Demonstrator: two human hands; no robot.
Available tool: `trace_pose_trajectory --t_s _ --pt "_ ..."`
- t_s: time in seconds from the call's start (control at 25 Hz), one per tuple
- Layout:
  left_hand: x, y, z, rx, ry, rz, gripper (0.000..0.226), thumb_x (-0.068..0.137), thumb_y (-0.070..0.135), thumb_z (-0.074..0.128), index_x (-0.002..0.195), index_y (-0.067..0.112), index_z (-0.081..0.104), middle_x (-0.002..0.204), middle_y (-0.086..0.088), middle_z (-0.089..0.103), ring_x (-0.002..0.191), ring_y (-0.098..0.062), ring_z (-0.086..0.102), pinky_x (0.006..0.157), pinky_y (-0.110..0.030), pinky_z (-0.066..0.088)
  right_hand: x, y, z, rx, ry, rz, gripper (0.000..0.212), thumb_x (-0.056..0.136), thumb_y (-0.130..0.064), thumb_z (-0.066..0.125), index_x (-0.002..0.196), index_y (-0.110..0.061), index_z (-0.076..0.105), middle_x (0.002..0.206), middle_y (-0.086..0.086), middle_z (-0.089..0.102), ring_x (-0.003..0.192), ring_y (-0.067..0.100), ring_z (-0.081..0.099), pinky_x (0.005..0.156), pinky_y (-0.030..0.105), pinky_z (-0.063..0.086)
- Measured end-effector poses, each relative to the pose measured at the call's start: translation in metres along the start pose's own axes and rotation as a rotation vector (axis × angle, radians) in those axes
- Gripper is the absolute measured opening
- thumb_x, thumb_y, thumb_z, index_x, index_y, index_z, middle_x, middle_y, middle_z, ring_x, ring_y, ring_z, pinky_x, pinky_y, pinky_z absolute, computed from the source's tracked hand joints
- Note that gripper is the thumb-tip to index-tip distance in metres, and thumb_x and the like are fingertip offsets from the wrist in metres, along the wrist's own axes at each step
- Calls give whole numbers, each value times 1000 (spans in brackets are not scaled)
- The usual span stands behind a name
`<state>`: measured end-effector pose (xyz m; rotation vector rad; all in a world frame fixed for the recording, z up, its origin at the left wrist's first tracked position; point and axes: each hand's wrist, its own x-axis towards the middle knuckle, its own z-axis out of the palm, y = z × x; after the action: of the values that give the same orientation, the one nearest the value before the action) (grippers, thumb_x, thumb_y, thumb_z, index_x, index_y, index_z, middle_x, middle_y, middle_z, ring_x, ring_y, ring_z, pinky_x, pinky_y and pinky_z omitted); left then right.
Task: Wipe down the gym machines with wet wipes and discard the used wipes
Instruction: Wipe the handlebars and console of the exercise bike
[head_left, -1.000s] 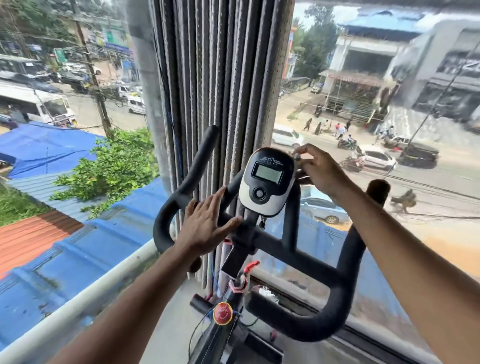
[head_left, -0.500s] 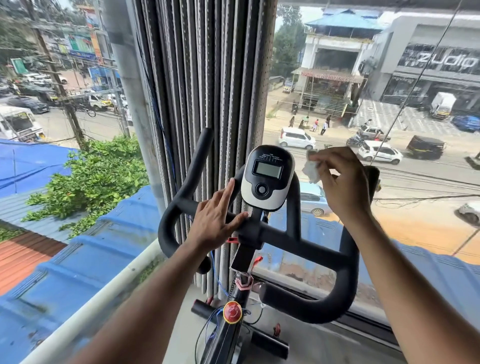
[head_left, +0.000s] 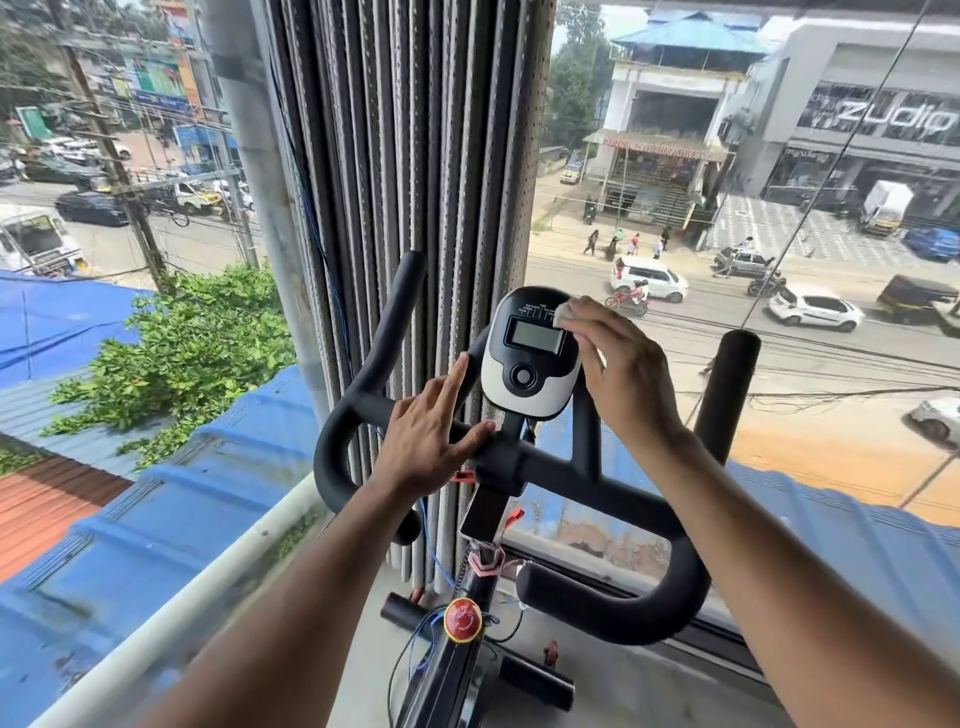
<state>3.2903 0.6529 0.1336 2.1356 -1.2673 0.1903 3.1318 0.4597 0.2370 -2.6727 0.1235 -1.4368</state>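
White crumpled wipe (head_left: 563, 314) under right hand (head_left: 621, 371) rubs glossy rounded console (head_left: 530, 382).

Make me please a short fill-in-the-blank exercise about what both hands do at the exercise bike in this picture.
1. The right hand presses a white ____ against the console.
2. The left hand rests with straight fingers on the black ____.
3. The knob low on the bike frame is ____ in colour.

Missing words: wipe; handlebar; red
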Motion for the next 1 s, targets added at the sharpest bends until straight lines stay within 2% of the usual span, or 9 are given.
trace_pose_trajectory --t_s 0.12,0.28,0.48,0.6,0.76,0.92,1.0 --pt "0 1 -1 9 6 7 87 99 72 38 165 36 -6 155 0 42 137 -23 47 115 -40 27 -9 6 -4 -8 -21 -51 28 95 8 61 117 -5 74 130 9 69 128 18 61 110 32 48" --pt "0 2 -2 12 -9 -5 86 100 72 38 164 37 -8 158 -1 40 138 -23 46 116 -41 25 13 11 2 -30 -15 -15 29 96 8 58 117 -5 72 131 9 69 126 19 63 105 36 51" --pt "0 2 -3 19 -13 -6 87 97 77 29 165 37 -7 151 -2 44 135 -23 47 114 -39 27 14 0 11 8 -126 -126 33 95 10 58 124 -2 70 137 10 65 138 20 53 115 37 43" --pt "-1 2 -3 21 0 -3 87 96 76 29 165 35 -5 145 0 47 132 -22 49 111 -37 28 4 9 3 37 -112 -192 27 99 6 58 121 -2 71 137 8 65 137 18 54 114 36 45" --pt "-1 4 -3 11 6 -7 89 94 76 31 166 36 -3 143 0 49 131 -24 50 112 -39 29 33 10 17 20 -63 -76 32 95 11 55 118 -4 72 132 8 68 128 20 62 107 41 50" --pt "-2 3 -5 12 7 -12 89 94 75 30 166 33 -1 140 0 49 130 -21 50 111 -36 27 29 6 24 0 -161 -262 31 97 9 56 123 1 70 136 13 65 136 25 55 115 42 43" --pt "0 3 -4 18 1 2 89 95 76 28 166 33 -1 138 0 50 129 -21 50 110 -36 28 17 16 10 -4 -155 -258 37 98 8 54 131 -2 66 143 10 60 140 21 51 116 41 43"
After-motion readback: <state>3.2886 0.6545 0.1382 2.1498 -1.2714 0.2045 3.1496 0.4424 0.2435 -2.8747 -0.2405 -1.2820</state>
